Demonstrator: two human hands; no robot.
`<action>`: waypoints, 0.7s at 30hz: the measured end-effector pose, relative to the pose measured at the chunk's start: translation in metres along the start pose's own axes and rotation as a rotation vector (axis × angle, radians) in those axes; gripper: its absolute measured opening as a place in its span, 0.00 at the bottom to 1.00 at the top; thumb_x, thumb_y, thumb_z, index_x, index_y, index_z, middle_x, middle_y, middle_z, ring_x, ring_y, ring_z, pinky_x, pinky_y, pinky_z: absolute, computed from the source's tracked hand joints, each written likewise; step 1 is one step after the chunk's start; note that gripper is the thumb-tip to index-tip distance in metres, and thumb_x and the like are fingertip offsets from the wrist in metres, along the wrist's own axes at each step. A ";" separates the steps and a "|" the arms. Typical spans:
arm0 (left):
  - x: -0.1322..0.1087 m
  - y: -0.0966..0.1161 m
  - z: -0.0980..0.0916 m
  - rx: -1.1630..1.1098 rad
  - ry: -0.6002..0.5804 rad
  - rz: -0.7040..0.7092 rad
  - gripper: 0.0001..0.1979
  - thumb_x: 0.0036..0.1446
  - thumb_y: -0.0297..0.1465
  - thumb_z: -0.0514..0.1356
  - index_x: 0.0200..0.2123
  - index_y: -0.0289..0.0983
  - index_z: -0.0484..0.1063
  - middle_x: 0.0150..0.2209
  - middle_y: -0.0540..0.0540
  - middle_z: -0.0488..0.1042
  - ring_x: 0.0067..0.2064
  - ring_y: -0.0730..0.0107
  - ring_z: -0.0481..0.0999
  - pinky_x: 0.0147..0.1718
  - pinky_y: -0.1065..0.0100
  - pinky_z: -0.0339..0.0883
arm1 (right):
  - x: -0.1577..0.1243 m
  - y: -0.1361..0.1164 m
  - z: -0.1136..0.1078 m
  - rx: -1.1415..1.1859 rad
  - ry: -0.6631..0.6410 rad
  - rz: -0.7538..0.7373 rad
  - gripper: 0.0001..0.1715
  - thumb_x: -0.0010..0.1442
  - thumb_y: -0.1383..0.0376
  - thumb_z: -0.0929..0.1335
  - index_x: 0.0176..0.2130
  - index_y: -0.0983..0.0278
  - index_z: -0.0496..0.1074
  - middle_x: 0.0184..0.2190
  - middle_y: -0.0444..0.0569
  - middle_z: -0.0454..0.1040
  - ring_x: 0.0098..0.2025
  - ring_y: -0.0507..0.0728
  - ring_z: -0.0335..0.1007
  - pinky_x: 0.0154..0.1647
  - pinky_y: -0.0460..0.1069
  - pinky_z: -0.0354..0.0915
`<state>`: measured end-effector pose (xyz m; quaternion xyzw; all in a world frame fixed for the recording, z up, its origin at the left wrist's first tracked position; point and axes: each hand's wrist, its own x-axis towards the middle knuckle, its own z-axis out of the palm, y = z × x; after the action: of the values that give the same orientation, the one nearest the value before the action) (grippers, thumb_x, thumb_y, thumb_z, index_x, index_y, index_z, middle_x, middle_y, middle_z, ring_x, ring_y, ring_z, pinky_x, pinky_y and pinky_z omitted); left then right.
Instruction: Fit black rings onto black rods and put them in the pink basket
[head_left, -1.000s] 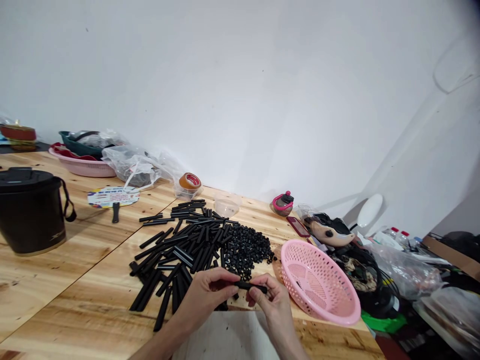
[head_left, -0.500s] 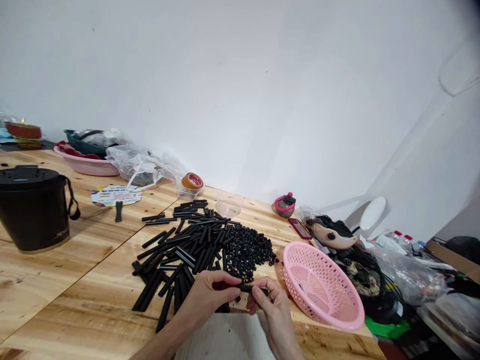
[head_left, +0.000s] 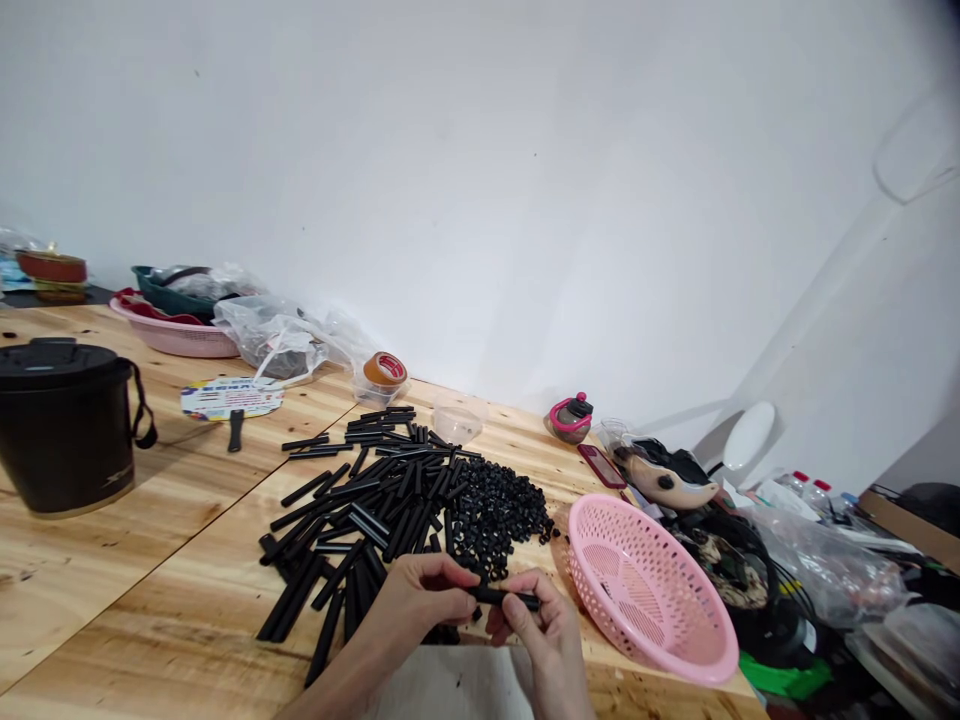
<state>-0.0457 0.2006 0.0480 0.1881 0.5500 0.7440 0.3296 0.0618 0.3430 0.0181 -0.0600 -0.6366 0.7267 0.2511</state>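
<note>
A short black tube lies roughly level between my two hands, near the table's front edge. My left hand pinches its left end between thumb and fingertips; whether a small piece is also in that pinch is hidden. Around the right part of the tube, my right hand has its thumb and fingers closed. Just beyond my hands spreads a heap of black tubes, lying in many directions. Against its right side is a pile of small black pieces. Below my hands shows a pale flat surface.
To the right stands a pink perforated basket, with clutter and plastic bags past it. Farther back are a phone, a round bottle and a tape roll. A black lidded cup and a hand fan stand left.
The camera view has tilted slightly, so the table things sit a little lower. My hands keep their grip on the black tube, and more of it shows between them.
</note>
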 end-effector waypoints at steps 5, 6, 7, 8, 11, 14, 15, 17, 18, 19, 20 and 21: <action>-0.003 0.002 0.001 0.113 0.032 0.001 0.06 0.35 0.27 0.66 0.24 0.33 0.79 0.17 0.51 0.74 0.22 0.73 0.69 0.26 0.71 0.63 | 0.000 0.002 0.000 0.000 -0.003 0.009 0.16 0.57 0.54 0.73 0.36 0.65 0.71 0.23 0.49 0.77 0.24 0.54 0.71 0.26 0.46 0.66; -0.003 0.002 0.001 0.128 0.036 0.005 0.07 0.35 0.27 0.66 0.24 0.33 0.79 0.17 0.51 0.74 0.22 0.73 0.69 0.26 0.71 0.63 | 0.001 0.002 0.000 -0.001 -0.006 0.010 0.16 0.57 0.54 0.73 0.35 0.65 0.71 0.23 0.49 0.77 0.23 0.53 0.71 0.25 0.46 0.66; -0.004 0.003 0.002 0.141 0.039 0.010 0.07 0.35 0.27 0.66 0.24 0.33 0.79 0.18 0.51 0.74 0.23 0.72 0.69 0.26 0.71 0.63 | 0.001 0.002 -0.001 -0.004 -0.008 0.010 0.16 0.57 0.55 0.73 0.35 0.65 0.71 0.22 0.48 0.77 0.23 0.53 0.71 0.25 0.46 0.66; -0.005 0.004 0.003 0.151 0.042 0.017 0.07 0.35 0.27 0.66 0.24 0.33 0.79 0.19 0.51 0.74 0.23 0.72 0.70 0.26 0.71 0.63 | 0.001 0.002 -0.001 -0.009 -0.006 0.008 0.16 0.57 0.55 0.73 0.35 0.65 0.71 0.22 0.48 0.77 0.23 0.53 0.71 0.25 0.46 0.66; -0.008 0.008 0.005 0.178 0.047 0.041 0.07 0.36 0.27 0.67 0.24 0.33 0.80 0.20 0.51 0.75 0.25 0.72 0.70 0.27 0.72 0.62 | 0.000 -0.001 0.001 -0.031 0.026 0.002 0.16 0.56 0.55 0.73 0.35 0.65 0.72 0.23 0.48 0.77 0.24 0.54 0.72 0.26 0.46 0.66; -0.010 0.009 0.006 0.198 0.057 0.053 0.07 0.37 0.27 0.66 0.24 0.33 0.81 0.20 0.51 0.75 0.25 0.72 0.70 0.27 0.72 0.61 | -0.002 -0.004 0.004 -0.054 0.072 -0.004 0.16 0.56 0.54 0.73 0.35 0.65 0.72 0.23 0.48 0.77 0.24 0.53 0.72 0.26 0.45 0.66; -0.010 0.009 0.006 0.204 0.059 0.060 0.07 0.37 0.27 0.66 0.25 0.33 0.81 0.21 0.50 0.76 0.25 0.72 0.70 0.27 0.72 0.62 | -0.003 -0.005 0.005 -0.061 0.085 -0.010 0.17 0.56 0.54 0.73 0.35 0.65 0.73 0.23 0.48 0.77 0.24 0.53 0.72 0.27 0.45 0.65; -0.010 0.007 0.006 0.223 0.067 0.086 0.07 0.38 0.28 0.66 0.26 0.33 0.81 0.22 0.49 0.77 0.27 0.70 0.72 0.28 0.72 0.62 | -0.004 -0.006 0.007 -0.068 0.109 -0.017 0.17 0.55 0.54 0.74 0.35 0.65 0.73 0.23 0.48 0.77 0.24 0.53 0.72 0.27 0.45 0.65; -0.010 0.006 0.006 0.241 0.072 0.102 0.07 0.39 0.29 0.66 0.26 0.33 0.82 0.23 0.48 0.77 0.28 0.69 0.73 0.29 0.71 0.63 | -0.004 -0.007 0.008 -0.068 0.119 -0.017 0.17 0.55 0.54 0.74 0.34 0.65 0.73 0.23 0.48 0.77 0.24 0.53 0.72 0.27 0.45 0.65; -0.010 0.005 0.006 0.262 0.080 0.119 0.08 0.41 0.29 0.66 0.27 0.33 0.82 0.24 0.47 0.78 0.29 0.67 0.73 0.29 0.71 0.63 | -0.004 -0.008 0.009 -0.068 0.129 -0.016 0.18 0.55 0.53 0.74 0.34 0.65 0.72 0.23 0.48 0.77 0.24 0.53 0.71 0.26 0.45 0.65; -0.010 0.004 0.006 0.283 0.083 0.138 0.08 0.42 0.30 0.66 0.28 0.34 0.83 0.26 0.47 0.78 0.30 0.66 0.74 0.30 0.70 0.64 | -0.004 -0.009 0.010 -0.068 0.138 -0.015 0.18 0.54 0.53 0.74 0.34 0.65 0.72 0.22 0.47 0.76 0.23 0.53 0.71 0.26 0.45 0.65; -0.010 0.003 0.006 0.297 0.082 0.159 0.08 0.43 0.30 0.66 0.29 0.34 0.83 0.28 0.46 0.79 0.32 0.65 0.75 0.31 0.70 0.65 | -0.004 -0.010 0.011 -0.069 0.148 -0.015 0.18 0.54 0.52 0.74 0.33 0.64 0.72 0.22 0.47 0.76 0.23 0.54 0.70 0.25 0.46 0.65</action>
<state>-0.0356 0.1977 0.0537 0.2471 0.6503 0.6853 0.2154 0.0636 0.3319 0.0284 -0.1171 -0.6413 0.6961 0.3008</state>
